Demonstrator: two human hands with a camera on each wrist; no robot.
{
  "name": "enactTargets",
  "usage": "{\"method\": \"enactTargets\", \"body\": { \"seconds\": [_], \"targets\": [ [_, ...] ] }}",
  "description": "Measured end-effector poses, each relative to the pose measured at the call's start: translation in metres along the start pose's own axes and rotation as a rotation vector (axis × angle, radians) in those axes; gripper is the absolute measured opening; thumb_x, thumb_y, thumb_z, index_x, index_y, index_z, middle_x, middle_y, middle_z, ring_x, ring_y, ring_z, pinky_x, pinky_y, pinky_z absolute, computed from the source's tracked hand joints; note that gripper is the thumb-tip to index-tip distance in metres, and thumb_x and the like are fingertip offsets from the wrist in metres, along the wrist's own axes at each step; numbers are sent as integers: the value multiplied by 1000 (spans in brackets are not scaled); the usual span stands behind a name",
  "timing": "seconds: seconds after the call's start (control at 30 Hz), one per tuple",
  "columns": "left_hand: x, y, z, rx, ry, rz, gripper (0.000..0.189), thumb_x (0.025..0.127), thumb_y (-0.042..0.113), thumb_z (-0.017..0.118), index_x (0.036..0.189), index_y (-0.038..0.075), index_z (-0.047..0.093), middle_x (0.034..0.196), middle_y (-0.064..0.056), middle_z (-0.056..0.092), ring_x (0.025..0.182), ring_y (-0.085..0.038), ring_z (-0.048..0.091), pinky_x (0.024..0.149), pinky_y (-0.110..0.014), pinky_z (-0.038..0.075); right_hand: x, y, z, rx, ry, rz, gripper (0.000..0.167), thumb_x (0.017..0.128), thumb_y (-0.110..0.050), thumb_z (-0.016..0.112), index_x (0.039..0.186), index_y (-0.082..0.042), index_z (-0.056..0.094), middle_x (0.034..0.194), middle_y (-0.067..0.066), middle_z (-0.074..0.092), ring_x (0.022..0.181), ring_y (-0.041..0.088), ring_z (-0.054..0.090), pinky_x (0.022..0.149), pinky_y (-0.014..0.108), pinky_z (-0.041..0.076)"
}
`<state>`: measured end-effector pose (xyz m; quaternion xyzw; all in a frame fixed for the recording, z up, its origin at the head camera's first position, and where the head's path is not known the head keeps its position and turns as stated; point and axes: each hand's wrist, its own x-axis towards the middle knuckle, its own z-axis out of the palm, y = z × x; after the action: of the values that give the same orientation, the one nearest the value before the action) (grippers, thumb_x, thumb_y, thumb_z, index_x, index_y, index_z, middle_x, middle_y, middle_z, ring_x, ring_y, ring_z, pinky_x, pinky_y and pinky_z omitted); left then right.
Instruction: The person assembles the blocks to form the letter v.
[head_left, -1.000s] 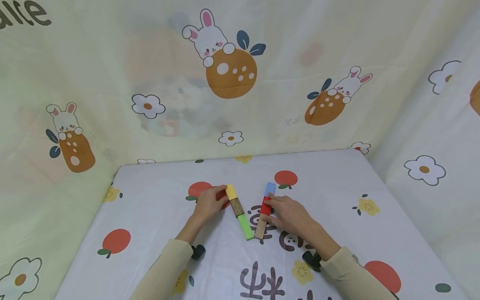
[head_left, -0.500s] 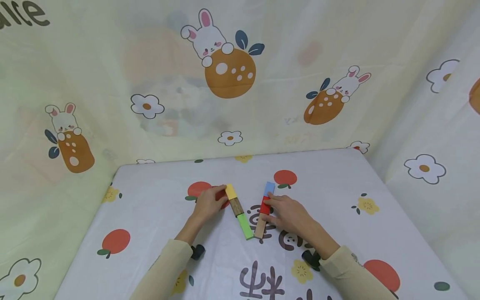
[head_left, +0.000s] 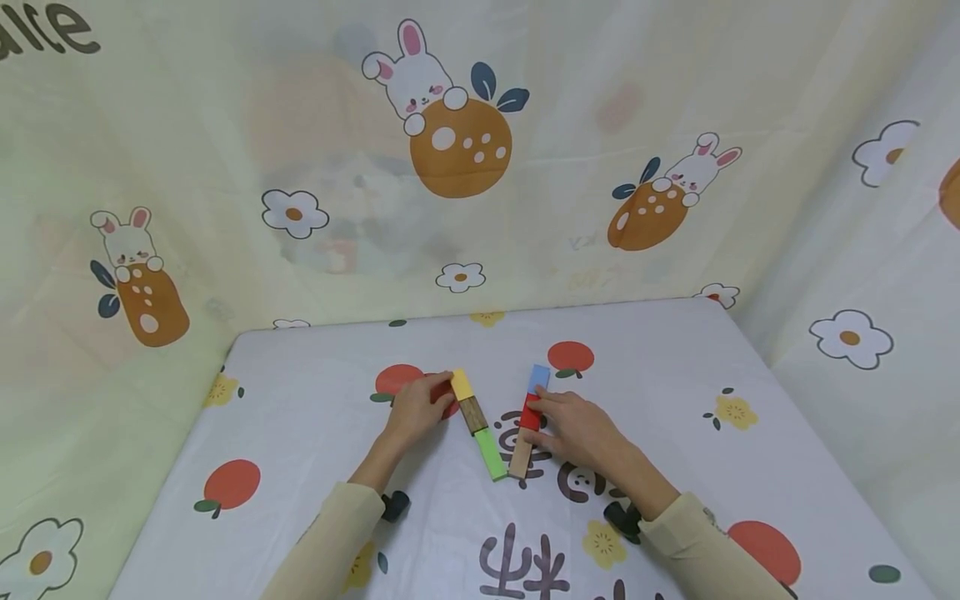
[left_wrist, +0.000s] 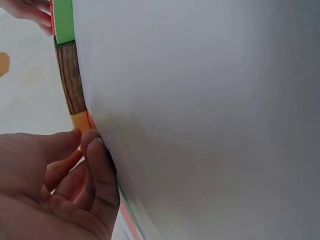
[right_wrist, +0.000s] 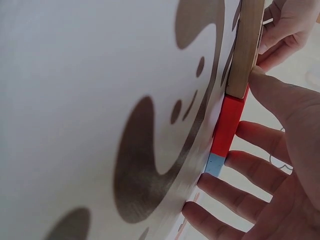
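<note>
Two rows of small blocks form a V on the table, their near ends close together. The left row has a yellow block (head_left: 462, 384), a dark wood-grain block (head_left: 474, 414) and a green block (head_left: 491, 455). On the right lie a blue block (head_left: 539, 378), a red block (head_left: 529, 412) and a plain wooden block (head_left: 521, 453). My left hand (head_left: 415, 410) touches the yellow block's left side with thumb and finger, partly hiding its end in the left wrist view. My right hand (head_left: 581, 427) rests extended fingers along the red and blue blocks, its thumb against the plain block.
A white cloth (head_left: 315, 417) printed with fruit, flowers and dark lettering covers the table. Behind it hangs a pale curtain (head_left: 555, 233) with rabbit prints. Dark wrist-worn devices sit under both cuffs, just above the cloth.
</note>
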<state>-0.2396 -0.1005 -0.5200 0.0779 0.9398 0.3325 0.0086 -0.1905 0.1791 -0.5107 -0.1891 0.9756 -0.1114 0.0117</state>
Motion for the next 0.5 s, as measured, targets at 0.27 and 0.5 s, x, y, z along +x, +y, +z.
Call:
{"method": "enactTargets", "body": {
  "seconds": [0.27,0.5],
  "targets": [
    [-1,0,-1,-6,-7,-2,42,101,19,71,142,13,68,141,-12,72,131,-34,66,108,-53,55,0,0,0,-4,7,-8,63,94,-52,77,141,-12,69,156,16,59,135,37,64,104,50,59],
    [0,-1,-1,-22,-15,16,40,104,22,68,142,12,68,141,-11,72,135,-33,65,112,-53,53,1,0,-1,-11,2,-21,61,94,-51,77,139,-10,70,155,16,60,133,37,66,104,49,59]
  ]
}}
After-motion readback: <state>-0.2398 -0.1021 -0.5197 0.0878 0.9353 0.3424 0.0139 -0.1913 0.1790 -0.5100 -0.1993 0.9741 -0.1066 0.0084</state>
